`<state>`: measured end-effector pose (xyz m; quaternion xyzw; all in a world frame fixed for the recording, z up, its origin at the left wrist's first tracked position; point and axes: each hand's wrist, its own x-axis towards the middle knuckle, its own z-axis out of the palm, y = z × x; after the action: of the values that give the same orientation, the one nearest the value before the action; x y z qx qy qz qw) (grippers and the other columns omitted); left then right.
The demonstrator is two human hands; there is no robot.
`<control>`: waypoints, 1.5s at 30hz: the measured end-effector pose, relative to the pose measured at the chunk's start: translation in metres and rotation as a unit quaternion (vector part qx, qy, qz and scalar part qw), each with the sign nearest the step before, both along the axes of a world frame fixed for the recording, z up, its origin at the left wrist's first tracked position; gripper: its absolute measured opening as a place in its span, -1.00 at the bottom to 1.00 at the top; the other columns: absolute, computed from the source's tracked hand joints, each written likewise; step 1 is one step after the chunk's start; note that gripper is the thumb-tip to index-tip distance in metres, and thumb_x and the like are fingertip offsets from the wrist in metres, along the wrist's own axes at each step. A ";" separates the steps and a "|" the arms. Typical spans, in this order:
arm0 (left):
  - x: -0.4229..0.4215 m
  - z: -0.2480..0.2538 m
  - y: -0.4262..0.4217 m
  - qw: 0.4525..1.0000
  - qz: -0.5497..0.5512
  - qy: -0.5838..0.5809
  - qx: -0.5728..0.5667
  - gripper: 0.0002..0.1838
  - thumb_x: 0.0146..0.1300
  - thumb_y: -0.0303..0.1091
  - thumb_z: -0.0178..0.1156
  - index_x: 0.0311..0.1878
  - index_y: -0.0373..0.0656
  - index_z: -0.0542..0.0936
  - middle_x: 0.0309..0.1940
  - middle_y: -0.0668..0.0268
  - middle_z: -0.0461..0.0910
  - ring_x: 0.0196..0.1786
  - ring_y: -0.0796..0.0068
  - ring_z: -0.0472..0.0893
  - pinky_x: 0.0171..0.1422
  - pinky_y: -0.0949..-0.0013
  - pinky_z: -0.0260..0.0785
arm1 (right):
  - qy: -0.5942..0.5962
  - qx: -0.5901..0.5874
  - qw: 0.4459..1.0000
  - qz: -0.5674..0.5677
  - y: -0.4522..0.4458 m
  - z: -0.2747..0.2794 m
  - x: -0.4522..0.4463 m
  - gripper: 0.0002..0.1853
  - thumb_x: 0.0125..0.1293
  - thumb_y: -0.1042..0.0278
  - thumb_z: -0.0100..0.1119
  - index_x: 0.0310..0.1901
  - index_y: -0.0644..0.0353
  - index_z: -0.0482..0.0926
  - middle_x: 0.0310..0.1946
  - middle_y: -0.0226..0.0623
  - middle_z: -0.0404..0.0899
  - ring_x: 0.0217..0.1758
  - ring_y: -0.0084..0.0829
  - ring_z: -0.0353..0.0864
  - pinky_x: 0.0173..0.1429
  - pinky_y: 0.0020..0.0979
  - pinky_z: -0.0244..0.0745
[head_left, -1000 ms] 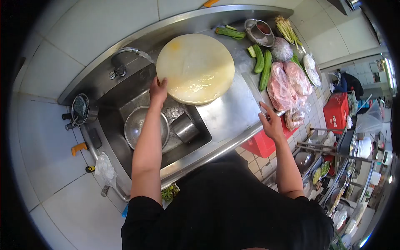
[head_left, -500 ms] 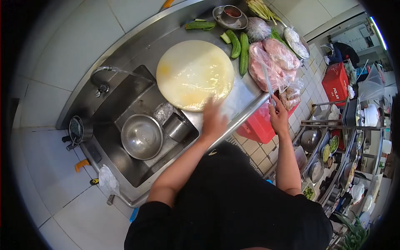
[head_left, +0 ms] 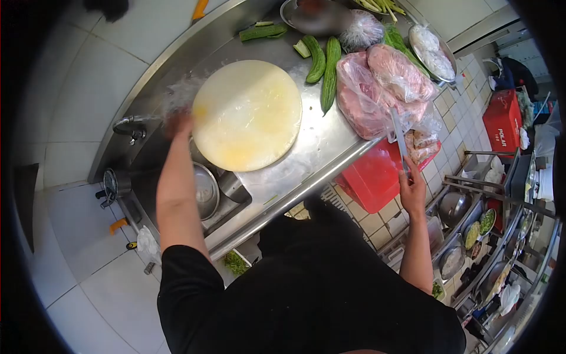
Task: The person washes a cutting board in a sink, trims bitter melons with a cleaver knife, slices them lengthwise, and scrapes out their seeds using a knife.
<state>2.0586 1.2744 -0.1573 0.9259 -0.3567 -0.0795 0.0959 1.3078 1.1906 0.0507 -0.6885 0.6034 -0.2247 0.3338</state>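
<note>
My left hand (head_left: pixel 179 125) is at the left edge of the round white cutting board (head_left: pixel 247 115), close to the faucet (head_left: pixel 131 127). Water splashes around it, and its fingers are smeared by motion. On the other side, my right hand (head_left: pixel 413 189) is closed around the handle of a knife (head_left: pixel 397 131). The long narrow blade points up and away, in front of the bagged pink meat (head_left: pixel 359 88). Two whole green cucumbers (head_left: pixel 331 74) and a cut piece (head_left: pixel 262 32) lie beyond the board.
A sink with a metal bowl (head_left: pixel 204 192) lies at left, partly behind my left arm. Below the counter's front edge stands a red crate (head_left: pixel 371 177). Shelves with pots (head_left: pixel 455 207) and vegetables line the right. A person in dark clothes (head_left: pixel 519 74) is in the far background.
My left hand has swung left from the board's near edge to the faucet, where water now splashes. My right hand still holds the knife. The whole view has shifted slightly.
</note>
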 end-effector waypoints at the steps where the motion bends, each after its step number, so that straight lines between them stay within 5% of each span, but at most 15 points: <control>1: 0.018 0.003 0.004 0.982 0.106 0.035 0.150 -0.26 0.55 0.24 -0.29 0.58 -0.06 0.13 0.58 0.10 0.09 0.60 0.15 0.11 0.59 -0.14 0.01 | -0.005 0.017 1.000 -0.007 -0.005 0.004 -0.005 -0.54 0.44 0.33 0.21 0.36 0.09 0.50 -0.35 -0.50 0.53 -0.47 -0.70 0.25 -0.37 -0.57 0.25; 2: -0.003 0.015 0.007 0.981 0.107 0.031 0.157 -0.26 0.55 0.24 -0.29 0.58 -0.06 0.13 0.58 0.10 0.09 0.60 0.15 0.11 0.59 -0.14 0.01 | -0.020 -0.012 1.000 0.000 -0.007 0.003 -0.008 -0.54 0.46 0.32 0.20 0.36 0.08 0.50 -0.44 -0.57 0.43 -0.49 -0.73 0.20 -0.40 -0.58 0.18; 4: -0.081 0.063 0.017 0.849 0.200 0.432 -0.230 -0.25 0.57 0.21 -0.28 0.53 -0.22 0.19 0.52 0.02 0.20 0.52 0.15 0.26 0.56 0.12 0.12 | -0.023 -0.023 0.999 0.005 -0.014 0.000 -0.016 -0.55 0.46 0.32 0.19 0.36 0.08 0.50 -0.44 -0.58 0.41 -0.48 -0.73 0.19 -0.40 -0.59 0.18; 11: -0.168 0.047 0.049 0.864 0.154 0.372 -0.302 -0.38 0.63 0.03 -0.24 0.42 -0.35 0.31 0.37 0.01 0.41 0.38 0.21 0.42 0.43 0.22 0.26 | -0.064 -0.056 0.996 0.031 -0.035 -0.005 0.008 -0.54 0.47 0.38 0.18 0.38 0.14 0.47 -0.21 -0.52 0.56 -0.38 -0.72 0.27 -0.30 -0.61 0.25; 13: -0.224 0.058 0.048 0.980 0.042 -0.049 -0.189 -0.50 0.46 -0.40 -0.06 0.43 -0.33 0.30 0.40 -0.07 0.34 0.47 -0.05 0.30 0.52 0.09 0.11 | -0.072 -0.092 0.992 0.041 -0.033 -0.007 0.023 -0.53 0.47 0.39 0.18 0.38 0.15 0.46 -0.09 -0.49 0.60 -0.34 -0.72 0.29 -0.26 -0.62 0.28; 14: -0.290 0.138 0.028 0.984 -0.025 -0.093 -0.151 -0.38 0.28 -0.54 0.00 0.45 -0.29 0.27 0.43 -0.08 0.28 0.53 -0.08 0.18 0.62 0.02 -0.07 | -0.069 -0.104 0.991 0.045 -0.031 -0.008 0.029 -0.54 0.47 0.39 0.18 0.37 0.15 0.46 0.00 -0.47 0.60 -0.31 -0.72 0.31 -0.23 -0.62 0.29; 16: -0.362 0.114 0.007 0.972 -0.151 0.095 -0.150 -0.31 0.24 -0.53 0.02 0.49 -0.26 0.22 0.49 -0.08 0.19 0.57 -0.05 0.11 0.68 -0.06 -0.22 | -0.065 -0.007 0.998 0.012 -0.023 0.009 0.045 -0.53 0.48 0.39 0.17 0.39 0.18 0.44 0.04 -0.34 0.57 -0.13 -0.61 0.45 0.01 -0.52 0.41; 20: -0.399 0.124 -0.062 0.895 -0.438 0.047 -0.065 -0.42 0.53 -0.01 -0.17 0.57 0.13 0.20 0.60 0.16 0.07 0.63 0.15 0.05 0.68 -0.11 -0.25 | -0.005 -0.043 0.998 0.052 -0.014 0.010 0.061 -0.53 0.48 0.37 0.18 0.39 0.16 0.45 0.01 -0.41 0.55 -0.20 -0.63 0.41 -0.09 -0.56 0.38; 23: -0.325 0.098 -0.077 0.936 -0.334 0.042 -0.102 -0.37 0.52 0.13 -0.13 0.59 0.22 0.16 0.64 0.22 -0.05 0.65 0.12 -0.05 0.68 -0.14 -0.39 | 0.013 0.007 0.999 0.028 -0.004 0.016 0.066 -0.53 0.48 0.35 0.19 0.38 0.15 0.46 0.05 -0.42 0.58 -0.18 -0.65 0.42 -0.08 -0.56 0.38; 26: -0.231 0.109 -0.052 0.978 -0.126 -0.147 -0.080 -0.31 0.44 0.19 -0.01 0.55 0.17 0.21 0.56 0.17 0.14 0.57 0.06 0.17 0.58 -0.20 -0.02 | 0.010 -0.026 0.999 0.038 0.006 0.017 0.062 -0.53 0.48 0.32 0.20 0.38 0.14 0.46 0.05 -0.45 0.58 -0.20 -0.66 0.41 -0.10 -0.57 0.38; 28: -0.191 0.121 -0.032 0.985 0.031 0.161 -0.054 -0.37 0.50 0.20 -0.16 0.46 0.04 0.34 0.44 0.04 0.35 0.43 -0.05 0.39 0.50 -0.08 0.17 | 0.010 -0.043 0.999 0.025 0.013 0.013 0.059 -0.53 0.46 0.33 0.22 0.37 0.12 0.48 -0.03 -0.48 0.59 -0.30 -0.69 0.34 -0.21 -0.59 0.33; 34: -0.211 0.113 0.025 0.954 0.070 0.267 -0.114 -0.50 0.53 0.00 -0.17 0.21 -0.15 0.57 0.21 -0.09 0.54 0.32 -0.10 0.48 0.38 0.05 0.32 | -0.024 -0.017 0.999 -0.018 0.029 -0.001 0.060 -0.53 0.45 0.32 0.23 0.36 0.10 0.49 -0.13 -0.49 0.59 -0.39 -0.70 0.30 -0.28 -0.60 0.31; 39: -0.329 0.105 0.027 0.902 -0.188 0.119 -0.370 -0.41 0.24 -0.56 0.14 0.39 -0.13 0.42 0.43 -0.03 0.34 0.51 -0.07 0.26 0.60 -0.08 0.01 | -0.016 -0.039 0.999 -0.014 0.023 0.002 0.098 -0.54 0.46 0.35 0.21 0.36 0.10 0.49 -0.31 -0.52 0.52 -0.40 -0.70 0.30 -0.27 -0.58 0.31; 40: -0.364 0.097 0.019 0.859 -0.264 0.241 -0.367 -0.42 0.29 -0.52 0.08 0.41 -0.11 0.40 0.46 -0.01 0.29 0.54 -0.02 0.22 0.64 -0.09 -0.08 | -0.040 -0.015 0.999 -0.022 0.019 0.004 0.110 -0.54 0.46 0.35 0.20 0.37 0.10 0.48 -0.35 -0.52 0.50 -0.40 -0.70 0.31 -0.27 -0.58 0.32; 45: -0.380 0.109 -0.026 0.839 -0.533 0.089 -0.060 -0.41 0.56 -0.06 -0.19 0.61 0.20 0.11 0.64 0.28 -0.04 0.66 0.24 -0.04 0.69 -0.06 -0.28 | -0.032 -0.008 0.999 0.036 -0.007 -0.001 0.144 -0.54 0.52 0.33 0.11 0.41 0.12 0.42 -0.47 -0.51 0.45 -0.49 -0.71 0.36 -0.40 -0.62 0.29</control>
<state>1.6782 1.2489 -0.0481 0.5736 -0.7894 -0.1787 0.1258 1.4518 1.1839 0.0497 -0.7046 0.5656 -0.2395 0.3554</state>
